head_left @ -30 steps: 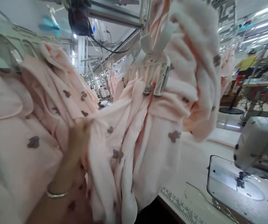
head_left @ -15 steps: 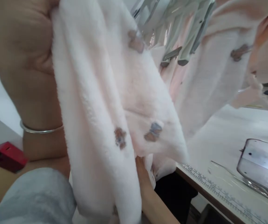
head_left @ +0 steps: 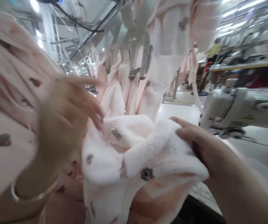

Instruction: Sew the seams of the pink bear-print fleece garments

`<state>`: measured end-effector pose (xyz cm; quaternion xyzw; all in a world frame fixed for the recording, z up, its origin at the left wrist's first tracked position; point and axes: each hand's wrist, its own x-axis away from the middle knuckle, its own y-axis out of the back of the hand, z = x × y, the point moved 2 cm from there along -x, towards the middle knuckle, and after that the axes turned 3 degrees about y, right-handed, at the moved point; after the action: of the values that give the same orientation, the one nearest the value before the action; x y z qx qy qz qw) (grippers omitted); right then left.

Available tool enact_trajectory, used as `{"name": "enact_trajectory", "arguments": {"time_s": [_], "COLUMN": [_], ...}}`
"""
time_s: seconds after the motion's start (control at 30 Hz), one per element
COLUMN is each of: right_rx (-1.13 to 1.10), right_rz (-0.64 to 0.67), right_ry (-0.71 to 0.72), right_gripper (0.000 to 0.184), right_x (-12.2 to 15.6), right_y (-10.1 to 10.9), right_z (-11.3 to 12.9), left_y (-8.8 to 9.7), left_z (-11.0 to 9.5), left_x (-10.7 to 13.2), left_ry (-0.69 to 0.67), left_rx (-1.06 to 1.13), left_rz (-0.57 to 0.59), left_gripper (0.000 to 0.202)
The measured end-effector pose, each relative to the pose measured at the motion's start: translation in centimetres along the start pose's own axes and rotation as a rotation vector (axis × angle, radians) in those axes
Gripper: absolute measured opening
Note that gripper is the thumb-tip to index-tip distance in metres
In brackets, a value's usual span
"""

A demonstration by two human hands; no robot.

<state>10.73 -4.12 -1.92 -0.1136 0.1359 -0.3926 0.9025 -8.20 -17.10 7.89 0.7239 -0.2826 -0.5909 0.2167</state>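
Note:
A soft pale pink fleece garment piece point(head_left: 134, 155) with small brown prints is bunched in front of me. My right hand point(head_left: 208, 149) is closed on its right edge, thumb on top and fingers underneath. My left hand point(head_left: 66, 115), blurred by motion, has its fingers stretched out and apart, the fingertips touching the fleece's upper left fold. A metal bangle point(head_left: 31, 194) circles my left wrist. More of the same pink fleece point(head_left: 161, 49) hangs from white plastic hanger clamps point(head_left: 136, 46) overhead.
A white sewing machine point(head_left: 241, 109) stands on the white worktable point(head_left: 259, 146) at right. Several pink fleece pieces point(head_left: 5, 102) hang at left. An overhead rail point(head_left: 89, 40) runs back into the hall. A person in yellow point(head_left: 214, 48) works far behind.
The view swung up toward the machine and rail. My left hand dropped from a raised fist on the fleece and opened; my right hand came up and now grips the bunched piece.

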Motion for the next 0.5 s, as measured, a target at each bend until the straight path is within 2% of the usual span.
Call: {"name": "enact_trajectory", "arguments": {"time_s": [0.03, 0.07, 0.1, 0.13, 0.2, 0.27, 0.3, 0.37, 0.4, 0.5], "right_rx": [-0.014, 0.044, 0.163, 0.334, 0.768, 1.099, 1.160, 1.083, 1.057, 0.957], "right_rz": [0.020, 0.023, -0.015, -0.108, -0.396, -0.601, -0.580, -0.329, -0.252, -0.197], "right_ry": [-0.012, -0.001, 0.041, 0.126, 0.392, 0.634, 0.668, 0.537, 0.446, 0.305], "right_gripper": [0.009, 0.009, 0.009, 0.009, 0.011, 0.014, 0.014, 0.016, 0.019, 0.022], "right_x": [-0.9, -1.7, -2.2, -2.3, -1.0, 1.8, 3.2, 5.3, 6.0, 6.9], "right_y": [0.4, 1.0, 1.7, 2.6, 3.7, 3.3, 2.6, 0.5, -0.5, -2.6], "right_z": [0.6, 0.9, 1.0, 1.1, 1.1, 0.1, -1.1, -4.6, -6.6, -11.8], "left_y": [-2.7, -5.6, -7.9, -9.8, -12.0, -12.4, -12.1, -11.5, -11.2, -10.9], "left_z": [-1.6, -3.1, -4.1, -4.7, -5.1, -5.4, -5.7, -6.9, -7.6, -9.3], "left_x": [1.4, 2.6, 3.1, 3.0, 1.1, -1.8, -3.2, -5.4, -6.1, -7.2], "left_ry": [-0.090, -0.220, -0.334, -0.372, -0.388, -0.366, -0.364, -0.375, -0.378, -0.353], "left_rx": [0.054, 0.047, -0.009, -0.055, -0.070, -0.041, -0.029, -0.015, -0.007, 0.016], "left_rz": [0.114, 0.322, 0.413, 0.430, 0.441, 0.446, 0.447, 0.419, 0.390, 0.305], "left_gripper": [0.064, 0.085, 0.081, 0.072, 0.063, 0.049, 0.040, 0.027, 0.025, 0.025]}}
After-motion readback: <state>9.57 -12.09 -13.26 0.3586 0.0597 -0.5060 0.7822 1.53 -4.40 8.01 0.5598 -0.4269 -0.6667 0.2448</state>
